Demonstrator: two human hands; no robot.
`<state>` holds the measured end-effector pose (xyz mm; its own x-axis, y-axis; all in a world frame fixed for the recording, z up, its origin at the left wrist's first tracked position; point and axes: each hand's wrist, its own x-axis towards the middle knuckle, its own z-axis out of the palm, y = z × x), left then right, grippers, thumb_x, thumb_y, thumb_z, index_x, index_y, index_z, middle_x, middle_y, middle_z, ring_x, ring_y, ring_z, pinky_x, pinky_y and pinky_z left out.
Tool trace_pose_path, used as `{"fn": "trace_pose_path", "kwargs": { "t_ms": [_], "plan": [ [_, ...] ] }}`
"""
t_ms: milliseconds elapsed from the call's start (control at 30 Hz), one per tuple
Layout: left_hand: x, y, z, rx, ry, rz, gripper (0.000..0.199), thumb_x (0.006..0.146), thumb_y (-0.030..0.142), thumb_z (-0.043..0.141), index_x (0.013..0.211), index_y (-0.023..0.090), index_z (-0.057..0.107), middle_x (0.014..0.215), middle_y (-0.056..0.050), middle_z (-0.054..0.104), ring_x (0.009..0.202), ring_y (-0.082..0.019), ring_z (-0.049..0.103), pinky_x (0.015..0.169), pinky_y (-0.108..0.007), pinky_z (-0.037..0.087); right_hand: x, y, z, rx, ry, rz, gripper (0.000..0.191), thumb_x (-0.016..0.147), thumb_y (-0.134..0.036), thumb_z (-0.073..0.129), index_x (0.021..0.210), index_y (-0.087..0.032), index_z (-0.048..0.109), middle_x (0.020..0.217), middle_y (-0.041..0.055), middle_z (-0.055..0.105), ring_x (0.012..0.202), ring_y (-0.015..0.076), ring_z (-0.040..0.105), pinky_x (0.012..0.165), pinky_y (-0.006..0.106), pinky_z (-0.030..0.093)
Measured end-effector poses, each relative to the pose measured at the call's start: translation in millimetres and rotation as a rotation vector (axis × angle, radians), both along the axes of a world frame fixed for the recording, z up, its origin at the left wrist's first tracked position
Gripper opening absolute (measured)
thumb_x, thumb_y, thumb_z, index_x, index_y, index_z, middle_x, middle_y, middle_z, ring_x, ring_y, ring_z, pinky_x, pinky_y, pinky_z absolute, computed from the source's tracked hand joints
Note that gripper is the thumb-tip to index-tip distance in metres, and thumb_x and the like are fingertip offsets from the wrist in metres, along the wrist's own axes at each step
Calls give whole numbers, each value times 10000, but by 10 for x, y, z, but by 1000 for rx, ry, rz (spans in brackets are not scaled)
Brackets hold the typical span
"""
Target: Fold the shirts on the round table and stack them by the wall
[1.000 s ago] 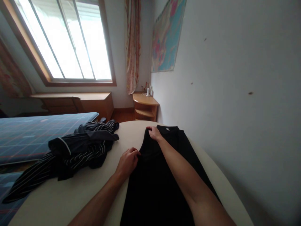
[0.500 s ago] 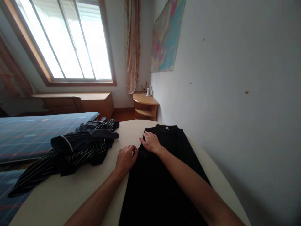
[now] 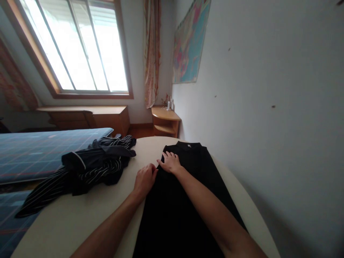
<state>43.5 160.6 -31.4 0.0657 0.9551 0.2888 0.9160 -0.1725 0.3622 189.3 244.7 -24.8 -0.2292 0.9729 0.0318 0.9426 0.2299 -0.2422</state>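
Note:
A black collared shirt [image 3: 172,211] lies lengthwise on the pale round table [image 3: 115,211], its collar at the far end with a small light label inside. My right hand [image 3: 171,163] rests flat on the upper left part of the shirt, fingers spread. At the shirt's left edge, my left hand [image 3: 145,179] is closed, with thumb and fingers pinching the cloth there. The fingertips of that hand are partly hidden.
Left on the table is a heap of dark and striped clothes [image 3: 102,157], hanging over towards a blue plaid mattress [image 3: 53,150]. A white wall [image 3: 255,143] runs close along the right. Beyond the table stand a wooden corner shelf [image 3: 166,114] and a low desk [image 3: 107,110].
My right hand has slid slightly down towards my left hand, its fingers lying a little more spread. My left hand's fingers have curled in more at the shirt's edge.

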Motion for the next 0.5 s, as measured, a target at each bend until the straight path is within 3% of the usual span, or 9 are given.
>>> {"fn": "trace_pose_path", "kwargs": {
  "t_ms": [100, 200, 333, 500],
  "plan": [
    [24, -46, 33, -27, -93, 6, 78, 953, 287, 571, 930, 215, 554, 876, -18, 692, 762, -187, 641, 656, -275, 355, -114, 9, 158, 100, 21, -105, 641, 908, -594, 445, 1363, -154, 541, 1365, 187, 570, 1279, 331, 499, 1047, 459, 374],
    [53, -75, 44, -42, -180, -25, 83, 931, 276, 603, 926, 225, 538, 817, -1, 682, 719, -175, 633, 626, -257, 336, -210, 40, 265, -26, 64, -193, 588, 842, -480, 610, 1328, -154, 550, 1240, 188, 646, 1152, 324, 611, 945, 415, 474],
    [72, -69, 16, -56, -302, -62, 57, 916, 255, 603, 915, 231, 551, 709, 26, 656, 647, -158, 614, 616, -242, 336, -237, 97, 287, -144, 110, -206, 577, 783, -209, 675, 1344, -165, 547, 1255, 202, 638, 1161, 339, 625, 920, 402, 507],
    [96, -36, -27, -63, -467, -94, 56, 881, 276, 582, 859, 225, 590, 586, 57, 589, 536, -133, 555, 565, -228, 326, -151, 170, 177, -129, 188, -174, 605, 824, -154, 611, 1417, -220, 509, 1398, 217, 530, 1196, 342, 612, 973, 426, 488]
  ]
}}
